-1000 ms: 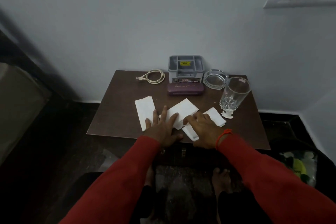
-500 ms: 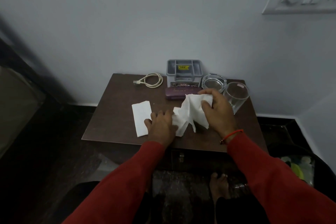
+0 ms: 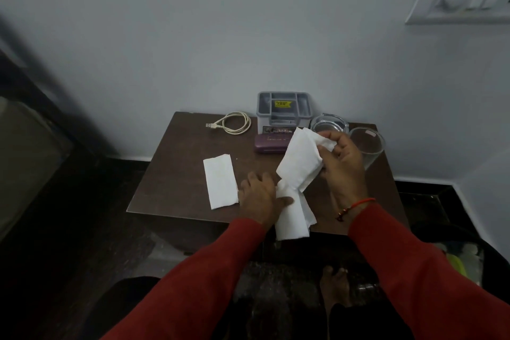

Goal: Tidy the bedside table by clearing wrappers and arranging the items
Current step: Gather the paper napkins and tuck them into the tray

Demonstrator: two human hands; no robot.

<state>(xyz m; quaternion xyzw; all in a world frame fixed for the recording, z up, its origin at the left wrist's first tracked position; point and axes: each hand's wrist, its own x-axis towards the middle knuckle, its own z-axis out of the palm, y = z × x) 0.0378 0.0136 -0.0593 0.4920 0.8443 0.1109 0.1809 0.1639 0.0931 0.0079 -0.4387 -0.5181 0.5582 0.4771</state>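
white tissue bunch [image 3: 299, 165]: crumpled, lifted over counter [image 3: 171, 174] front | left hand [image 3: 260, 199] pinches lower end, right hand [image 3: 340, 163] grips top | flat tissue [image 3: 220, 181] left of hands | dark brown counter, pale wall [image 3: 193, 36]

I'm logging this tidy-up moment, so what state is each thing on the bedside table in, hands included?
Right hand: lifted, grips bunched white wrappers.
Left hand: pinches the wrappers' lower end.
Flat wrapper: lies loose on the table.
Cable: coiled.
Purple case: closed.
Grey organiser: upright, open-topped.
Drinking glass: upright, looks empty.
Glass ashtray: looks empty.
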